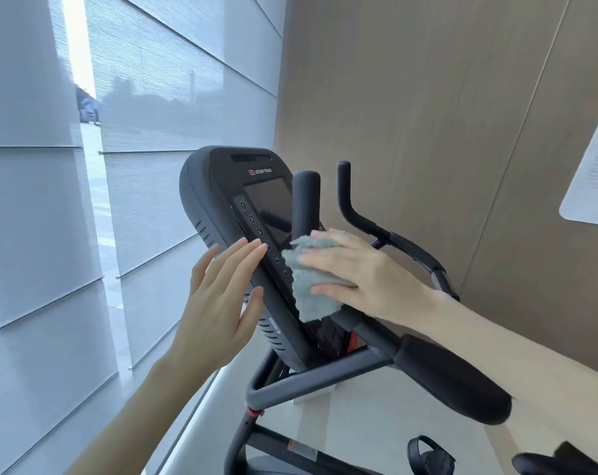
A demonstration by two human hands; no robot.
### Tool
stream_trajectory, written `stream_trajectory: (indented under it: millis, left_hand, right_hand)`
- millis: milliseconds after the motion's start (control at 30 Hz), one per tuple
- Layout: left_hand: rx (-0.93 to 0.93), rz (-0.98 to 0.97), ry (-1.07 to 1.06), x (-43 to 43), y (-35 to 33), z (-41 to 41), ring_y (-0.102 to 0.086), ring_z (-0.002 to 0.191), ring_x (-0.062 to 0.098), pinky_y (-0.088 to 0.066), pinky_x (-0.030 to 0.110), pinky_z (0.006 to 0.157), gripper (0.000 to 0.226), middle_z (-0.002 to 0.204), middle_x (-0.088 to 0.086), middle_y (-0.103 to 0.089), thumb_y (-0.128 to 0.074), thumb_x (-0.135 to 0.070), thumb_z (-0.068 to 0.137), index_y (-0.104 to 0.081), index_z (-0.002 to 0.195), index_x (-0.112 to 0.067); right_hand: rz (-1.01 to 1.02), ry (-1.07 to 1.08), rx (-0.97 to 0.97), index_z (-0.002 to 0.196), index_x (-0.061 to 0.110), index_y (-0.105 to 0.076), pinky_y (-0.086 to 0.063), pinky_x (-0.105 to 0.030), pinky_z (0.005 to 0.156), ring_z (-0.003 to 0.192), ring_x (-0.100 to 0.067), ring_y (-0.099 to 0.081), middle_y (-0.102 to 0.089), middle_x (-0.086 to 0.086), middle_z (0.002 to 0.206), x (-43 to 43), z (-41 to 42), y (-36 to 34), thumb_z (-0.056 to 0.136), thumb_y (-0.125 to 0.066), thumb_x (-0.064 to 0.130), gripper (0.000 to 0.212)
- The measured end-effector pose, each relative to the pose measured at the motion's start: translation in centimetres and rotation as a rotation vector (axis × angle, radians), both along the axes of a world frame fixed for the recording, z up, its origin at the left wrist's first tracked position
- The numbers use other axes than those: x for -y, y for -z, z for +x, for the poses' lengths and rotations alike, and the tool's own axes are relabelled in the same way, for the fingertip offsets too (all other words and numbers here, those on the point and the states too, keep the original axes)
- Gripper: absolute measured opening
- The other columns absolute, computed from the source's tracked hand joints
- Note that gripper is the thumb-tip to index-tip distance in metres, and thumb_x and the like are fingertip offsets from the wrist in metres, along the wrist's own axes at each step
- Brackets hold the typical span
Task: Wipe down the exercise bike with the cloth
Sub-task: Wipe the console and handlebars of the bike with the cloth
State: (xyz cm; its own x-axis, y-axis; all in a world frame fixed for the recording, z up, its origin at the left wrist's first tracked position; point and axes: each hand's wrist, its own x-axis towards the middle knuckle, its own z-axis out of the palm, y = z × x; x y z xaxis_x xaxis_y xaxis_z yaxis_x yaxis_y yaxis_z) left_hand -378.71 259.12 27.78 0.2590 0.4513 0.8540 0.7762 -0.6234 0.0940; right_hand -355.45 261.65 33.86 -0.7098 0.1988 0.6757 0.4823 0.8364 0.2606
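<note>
Left hand [218,296], fingers straight, rests on the console [215,200] edge; right hand [359,272], flat, presses the soft, limp cloth [307,296], likely best held bunched under the palm.

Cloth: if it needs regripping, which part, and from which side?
Probably the loose lower flap of the cloth, which sticks out below the right hand on the console. Come from the lower left, where the left hand is. The rest is pinned flat under the palm.
</note>
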Motion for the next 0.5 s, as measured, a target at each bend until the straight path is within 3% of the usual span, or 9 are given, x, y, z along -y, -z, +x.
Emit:
stream_trajectory:
  millis: [133,233,333,500]
  left_hand:
    - [0.015,0.002,0.001,-0.3,0.0,0.6,-0.040,0.135,0.022,-0.020,0.045,0.115,0.047,0.141,0.006,-0.048,-0.036,-0.021,0.094,-0.047,0.136,-0.004]
    - [0.027,-0.005,0.003,-0.7,0.4,0.4,-0.039,0.135,0.021,-0.019,0.045,0.116,0.047,0.141,0.004,-0.048,-0.036,-0.022,0.094,-0.046,0.137,-0.005]
    - [0.033,-0.012,-0.005,-1.1,0.7,0.5,-0.040,0.135,0.021,-0.019,0.045,0.116,0.047,0.141,0.004,-0.048,-0.035,-0.023,0.095,-0.046,0.137,-0.005]
    - [0.020,-0.013,0.003,-1.2,0.8,1.5,-0.039,0.135,0.020,-0.020,0.044,0.115,0.047,0.141,0.005,-0.048,-0.038,-0.022,0.094,-0.047,0.136,-0.005]
  right_hand:
    - [0.162,0.102,-0.033,0.102,0.001,-0.070,-0.039,-0.054,0.103,0.122,-0.036,-0.050,-0.065,-0.014,0.117,-2.4,-2.4,-0.8,0.083,-0.070,0.016,0.024]
    - [0.131,0.152,0.043,0.103,0.004,-0.071,-0.031,-0.062,0.104,0.129,-0.042,-0.040,-0.057,-0.017,0.128,-3.1,-2.5,0.2,0.081,-0.072,0.029,0.033]
    - [0.076,0.170,0.173,0.108,0.003,-0.068,-0.032,-0.056,0.107,0.135,-0.043,-0.030,-0.050,-0.018,0.136,-2.9,-2.4,0.9,0.087,-0.062,0.031,0.035]
    - [0.187,0.155,0.394,0.096,0.005,-0.070,-0.045,-0.046,0.098,0.129,-0.039,-0.043,-0.060,-0.013,0.126,-1.7,-1.3,2.3,0.087,-0.064,0.012,0.013]
